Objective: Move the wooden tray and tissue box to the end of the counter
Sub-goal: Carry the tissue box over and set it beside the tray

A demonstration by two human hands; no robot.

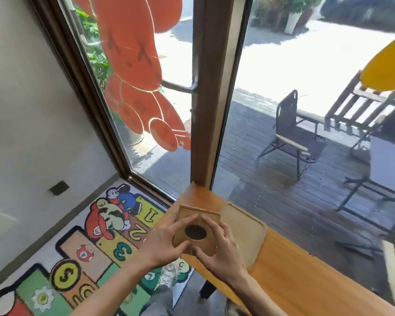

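Observation:
A square wooden tissue box point(198, 216) with a dark oval opening on top sits at the left end of the orange wooden counter point(290, 267). My left hand point(163, 244) grips its left side, fingers on the lid. My right hand point(219, 249) grips its near right corner. The flat light wooden tray point(244, 226) lies on the counter just right of the box, partly hidden behind my right hand.
The counter runs along a large window with a brown wooden frame post point(210, 92) at its end. Left of the counter, on the floor, lies a colourful cartoon rug point(82, 254). Outside are a folding chair point(292, 133) and decking.

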